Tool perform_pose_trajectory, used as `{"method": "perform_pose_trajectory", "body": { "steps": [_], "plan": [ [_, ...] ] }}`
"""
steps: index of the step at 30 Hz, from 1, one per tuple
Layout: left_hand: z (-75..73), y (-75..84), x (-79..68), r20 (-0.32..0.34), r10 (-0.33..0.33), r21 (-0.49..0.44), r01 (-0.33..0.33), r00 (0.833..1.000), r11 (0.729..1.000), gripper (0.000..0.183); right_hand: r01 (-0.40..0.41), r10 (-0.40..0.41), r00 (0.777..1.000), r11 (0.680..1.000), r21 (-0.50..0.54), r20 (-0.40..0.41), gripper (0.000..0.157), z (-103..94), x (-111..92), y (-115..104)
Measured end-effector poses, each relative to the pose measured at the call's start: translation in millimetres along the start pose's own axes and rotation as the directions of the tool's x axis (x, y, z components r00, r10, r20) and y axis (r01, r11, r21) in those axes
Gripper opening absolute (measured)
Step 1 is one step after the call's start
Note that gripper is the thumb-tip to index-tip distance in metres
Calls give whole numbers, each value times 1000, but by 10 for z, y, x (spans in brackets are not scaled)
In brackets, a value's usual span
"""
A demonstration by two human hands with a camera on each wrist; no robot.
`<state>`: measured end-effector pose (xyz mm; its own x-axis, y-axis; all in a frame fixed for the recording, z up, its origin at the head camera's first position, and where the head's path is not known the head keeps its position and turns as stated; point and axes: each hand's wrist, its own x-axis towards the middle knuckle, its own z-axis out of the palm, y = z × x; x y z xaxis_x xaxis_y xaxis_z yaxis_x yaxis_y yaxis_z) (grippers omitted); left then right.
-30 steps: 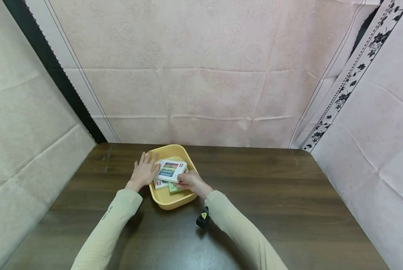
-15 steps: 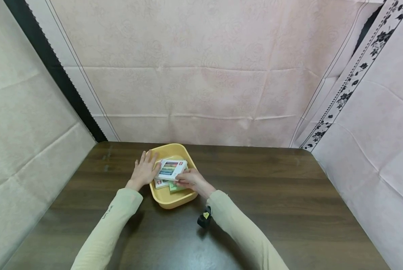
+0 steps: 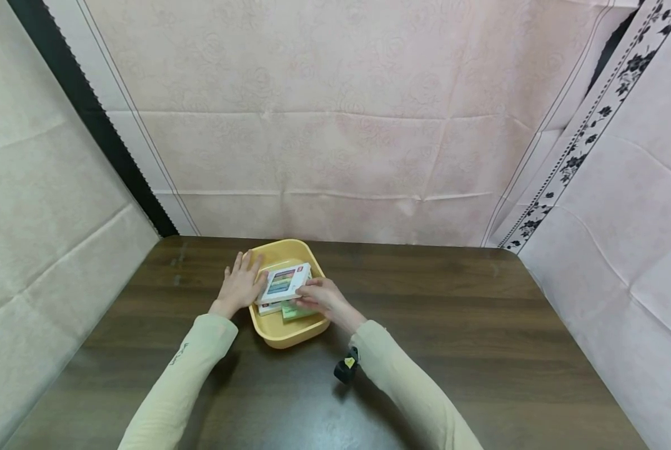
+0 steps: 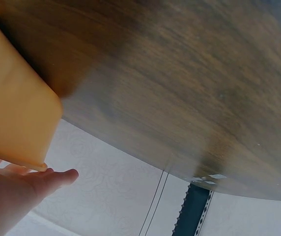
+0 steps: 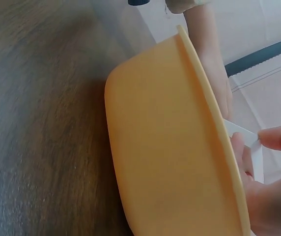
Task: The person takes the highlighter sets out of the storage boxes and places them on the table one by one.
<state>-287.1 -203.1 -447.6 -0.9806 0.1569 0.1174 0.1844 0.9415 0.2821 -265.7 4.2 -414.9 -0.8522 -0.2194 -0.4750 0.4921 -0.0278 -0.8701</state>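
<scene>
White box point(image 3: 283, 283) on top of the pile has swung round a bit since half a second ago, its right end now higher up in the head view, and the right hand point(image 3: 327, 300) has shifted slightly with it. That hand's fingers and thumb are pinching the box near its right-hand corner (the right wrist view shows the thumb on its edge). Left hand point(image 3: 238, 284) hasn't really budged: fingers straight and spread at the left rim of the yellow basket point(image 3: 276, 329), thumb close to the box. The box is inside the basket, above a green packet point(image 3: 295, 311) and another white box point(image 3: 269, 309), both partly covered. Basket's sitting toward the far edge of the brown tabletop point(image 3: 453, 325), with pale patterned cloth point(image 3: 335, 156) behind it.
</scene>
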Motion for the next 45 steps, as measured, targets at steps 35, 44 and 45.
{"method": "perform_pose_trajectory", "body": {
  "steps": [35, 44, 45],
  "plan": [
    [42, -60, 11, -9, 16, -51, -16, 1000, 999, 58, 221, -229, 967, 972, -75, -115, 29, -126, -74, -42],
    [45, -52, 17, -15, 9, -59, -10, 1000, 998, 59, 235, -247, 960, 967, -100, -129, 27, -183, -83, -78],
    [46, -49, 24, -12, 3, -47, -4, 1000, 999, 57, 239, -251, 960, 966, -103, -128, 27, -188, -85, -81]
  ]
}}
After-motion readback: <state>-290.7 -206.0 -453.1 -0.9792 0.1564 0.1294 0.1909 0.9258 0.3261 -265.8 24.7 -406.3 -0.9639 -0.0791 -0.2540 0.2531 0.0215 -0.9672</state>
